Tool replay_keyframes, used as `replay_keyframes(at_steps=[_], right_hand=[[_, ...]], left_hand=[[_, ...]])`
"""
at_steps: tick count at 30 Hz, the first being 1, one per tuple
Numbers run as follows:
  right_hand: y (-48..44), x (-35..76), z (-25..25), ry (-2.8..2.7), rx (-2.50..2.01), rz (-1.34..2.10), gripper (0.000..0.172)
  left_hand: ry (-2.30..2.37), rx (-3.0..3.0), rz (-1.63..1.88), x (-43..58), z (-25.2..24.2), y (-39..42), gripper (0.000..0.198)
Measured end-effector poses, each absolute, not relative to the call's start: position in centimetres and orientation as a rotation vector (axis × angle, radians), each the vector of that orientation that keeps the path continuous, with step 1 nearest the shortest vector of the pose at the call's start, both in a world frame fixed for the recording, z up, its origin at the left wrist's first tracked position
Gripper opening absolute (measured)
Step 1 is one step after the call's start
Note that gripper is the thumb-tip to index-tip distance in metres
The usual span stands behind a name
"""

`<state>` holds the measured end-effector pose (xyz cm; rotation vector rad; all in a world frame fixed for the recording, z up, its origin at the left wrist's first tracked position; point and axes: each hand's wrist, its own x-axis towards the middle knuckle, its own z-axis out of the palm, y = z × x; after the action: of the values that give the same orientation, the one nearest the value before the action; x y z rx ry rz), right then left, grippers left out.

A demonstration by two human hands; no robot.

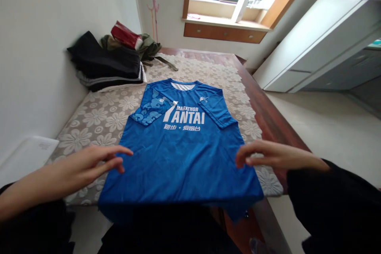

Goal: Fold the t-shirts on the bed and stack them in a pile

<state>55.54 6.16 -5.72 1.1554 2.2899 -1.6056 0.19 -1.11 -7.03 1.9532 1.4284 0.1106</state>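
A blue T-shirt (pixel 178 158) with white "Marathon Yantai" lettering lies spread out front side up, its neck pointing away from me. Both sleeves are laid inward over the body, the left one showing a pale cloud pattern. The bottom hem hangs over the near edge of the bed. My left hand (pixel 97 162) hovers by the shirt's left side, thumb and fingers apart, holding nothing. Over the right side of the shirt is my right hand (pixel 264 154), its fingers curved and apart with nothing visible in them.
The shirt lies on a flower-patterned cover (pixel 99 117) with a dark wooden edge (pixel 270 127) at right. Folded dark clothes (pixel 107 63) are stacked at the back left, beside a red package (pixel 126 35). A white board-like object (pixel 32 151) stands at the left.
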Motion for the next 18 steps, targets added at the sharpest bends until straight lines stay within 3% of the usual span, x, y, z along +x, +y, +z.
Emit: replay_keyframes(at_steps=[3, 6, 9, 13, 18], right_hand=[[15.5, 55.5, -9.1, 2.628, 1.573, -1.423, 0.057], [24.5, 54.5, -12.0, 2.747, 2.088, -0.792, 0.042], [30.6, 52.4, -13.7, 2.578, 2.272, -0.335, 0.033], [34.3, 50.4, -14.8, 2.568, 2.235, -0.183, 0.038], [36.5, 50.4, -15.6, 2.619, 2.073, -0.181, 0.028]], left_hand=[[1.537, 1.987, 0.183, 3.1, -7.2, 7.9, 0.049], [1.874, 2.196, 0.238, 5.4, -8.0, 17.1, 0.045], [2.092, 2.276, 0.200, 7.0, -9.5, 24.0, 0.047], [2.157, 2.319, 0.158, 8.9, -11.6, 29.1, 0.048], [2.136, 2.414, 0.067, 9.9, -13.2, 32.6, 0.041]])
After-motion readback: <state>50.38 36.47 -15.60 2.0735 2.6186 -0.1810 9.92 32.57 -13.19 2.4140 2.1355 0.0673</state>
